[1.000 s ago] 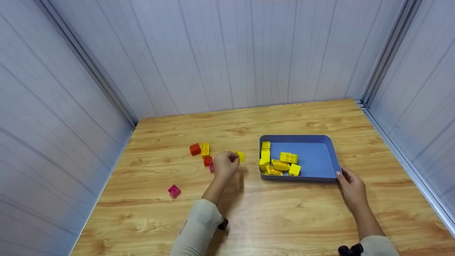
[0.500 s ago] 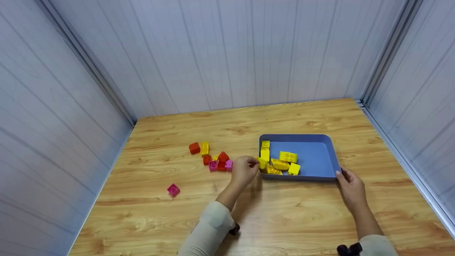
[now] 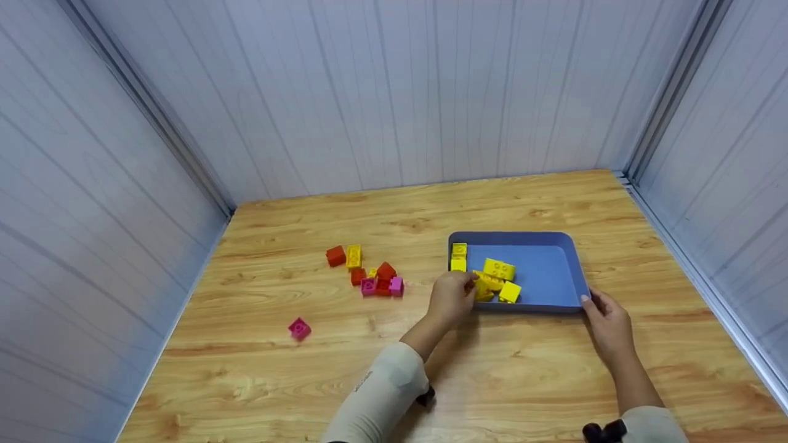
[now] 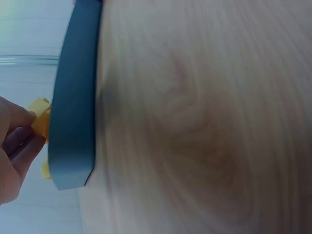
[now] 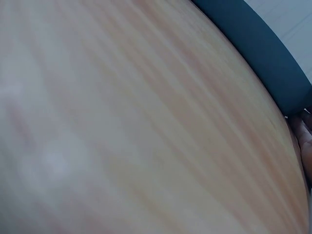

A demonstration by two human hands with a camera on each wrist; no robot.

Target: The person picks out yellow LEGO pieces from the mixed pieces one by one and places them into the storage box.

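Note:
My left hand point(image 3: 451, 299) reaches over the left front part of the blue-grey tray point(image 3: 548, 271), pinching a yellow toy brick point(image 3: 484, 291) between thumb and fingers. In the left wrist view this brick point(image 4: 41, 117) shows at the fingertips, just past the tray wall point(image 4: 73, 112). Other yellow bricks point(image 3: 499, 269) lie in the tray's left half; my hand hides some. My right hand point(image 3: 609, 326) grips the tray's right front corner, thumb at the rim and fingers along the outer side. Only its edge point(image 5: 305, 141) appears in the right wrist view.
Left of the tray lies a loose group of red point(image 3: 335, 256), pink point(image 3: 396, 286) and yellow bricks point(image 3: 354, 256) on the wooden table point(image 3: 523, 381). One magenta brick point(image 3: 300, 329) sits apart, nearer the front left. White panelled walls point(image 3: 406, 92) enclose the table's back and sides.
My left hand has carried the yellow brick rightward from beside the coloured group, across the tray's left rim, to above the bricks inside. My right hand has stayed at the corner.

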